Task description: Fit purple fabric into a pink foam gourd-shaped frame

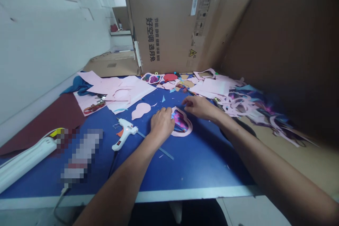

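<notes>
A pink paper cutout point(188, 129) shaped like a gourd lies on the blue table, with shiny purple and blue material point(181, 123) framed in its middle. My left hand point(162, 124) is closed at its left edge, fingers curled over it; the fingertips are partly hidden. Just above and right of the cutout, my right hand point(198, 107) is held with bent fingers drawn together. Whether anything small is between them I cannot make out. A plain pink gourd-shaped piece point(141, 110) lies left of my left hand. Nearby rests a white glue gun point(125, 132) with a glue stick point(156, 146) out its back.
Pink paper sheets point(124, 91) and scissors point(94, 107) lie back left. Cutouts, including a red oval point(171, 77), and scraps point(237, 104) line the back and right. Cardboard point(172, 24) walls the far side. A power strip point(82, 155) and white lamp point(29, 162) lie front left.
</notes>
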### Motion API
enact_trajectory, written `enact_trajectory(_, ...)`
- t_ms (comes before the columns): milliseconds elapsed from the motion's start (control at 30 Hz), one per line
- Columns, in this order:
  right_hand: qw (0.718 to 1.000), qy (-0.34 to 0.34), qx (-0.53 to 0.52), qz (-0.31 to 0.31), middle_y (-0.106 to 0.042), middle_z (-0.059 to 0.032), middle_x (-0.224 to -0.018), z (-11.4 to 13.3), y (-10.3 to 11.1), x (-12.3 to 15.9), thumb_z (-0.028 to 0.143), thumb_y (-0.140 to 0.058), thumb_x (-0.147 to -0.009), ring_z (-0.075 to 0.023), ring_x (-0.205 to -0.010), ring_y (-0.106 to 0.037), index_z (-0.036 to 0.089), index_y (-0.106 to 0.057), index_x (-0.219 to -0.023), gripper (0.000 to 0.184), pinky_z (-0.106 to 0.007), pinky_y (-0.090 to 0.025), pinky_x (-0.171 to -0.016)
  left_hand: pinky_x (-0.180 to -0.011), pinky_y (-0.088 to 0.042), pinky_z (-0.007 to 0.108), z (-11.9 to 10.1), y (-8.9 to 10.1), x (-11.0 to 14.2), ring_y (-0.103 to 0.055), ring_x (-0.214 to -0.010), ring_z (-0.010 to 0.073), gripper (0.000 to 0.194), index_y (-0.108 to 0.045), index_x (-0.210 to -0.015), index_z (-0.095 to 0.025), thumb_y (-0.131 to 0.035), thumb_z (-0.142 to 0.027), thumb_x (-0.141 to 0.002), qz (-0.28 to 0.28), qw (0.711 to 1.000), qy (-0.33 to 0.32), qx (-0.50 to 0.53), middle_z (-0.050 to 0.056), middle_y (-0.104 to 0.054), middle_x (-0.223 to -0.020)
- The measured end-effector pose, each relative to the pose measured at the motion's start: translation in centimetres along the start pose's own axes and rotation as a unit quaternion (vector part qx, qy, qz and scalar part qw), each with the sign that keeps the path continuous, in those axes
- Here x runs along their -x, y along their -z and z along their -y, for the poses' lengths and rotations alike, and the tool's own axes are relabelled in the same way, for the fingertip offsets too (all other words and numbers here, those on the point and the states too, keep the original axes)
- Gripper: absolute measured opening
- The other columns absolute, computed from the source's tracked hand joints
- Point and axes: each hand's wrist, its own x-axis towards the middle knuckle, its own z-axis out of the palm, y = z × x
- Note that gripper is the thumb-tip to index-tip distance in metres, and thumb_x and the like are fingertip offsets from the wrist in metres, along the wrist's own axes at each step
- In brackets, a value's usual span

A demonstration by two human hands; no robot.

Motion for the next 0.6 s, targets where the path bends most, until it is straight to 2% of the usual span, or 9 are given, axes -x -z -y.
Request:
enact_trajectory(200,0.999,-0.026,0.012,-0.019,-0.083,-0.0066,-0.103,0.4,-1.9,1.9,0.027,-0.078,-0.093,-0.0207,-0.088,-0.074,0.019,-0.077,-0.116,0.025,-0.028,-0.046,-0.073,-0.093,-0.055,0.040,0.2,-0.2,-0.2,-0.073,-0.117,0.0296,0.024,-0.070,-0.126,-0.022,-0.066,-0.024,-0.103,-0.005,1.000,0.003,0.008,0.012,-0.075,-0.129)
enact_trajectory(433,0.997,-0.080,0.015,-0.006,-0.085,-0.0060,-0.104,0.9,-2.6,2.2,0.017,-0.070,-0.088,-0.0217,-0.088,-0.075,0.022,-0.077,-0.121,0.034,-0.028,-0.042,-0.068,-0.093,-0.056,0.040,0.3,-0.8,-0.5,-0.074,-0.116,0.0297,0.026,-0.071,-0.127,-0.024,-0.068,-0.028,-0.102,-0.022,0.999,0.007,0.028,0.012,-0.076,-0.128)
enact_trajectory(600,0.997,-0.077,0.016,-0.005,-0.084,-0.0073,-0.103,0.7,-2.5,2.3,0.019,-0.068,-0.088,-0.0238,-0.091,-0.075,0.021,-0.076,-0.123,0.036,-0.029,-0.042,-0.069,-0.089,-0.055,0.038,0.6,-0.6,-0.8,-0.075,-0.111,0.0273,0.030,-0.071,-0.129,-0.024,-0.071,-0.038,-0.102,-0.019,0.996,0.039,0.080,0.008,-0.078,-0.121)
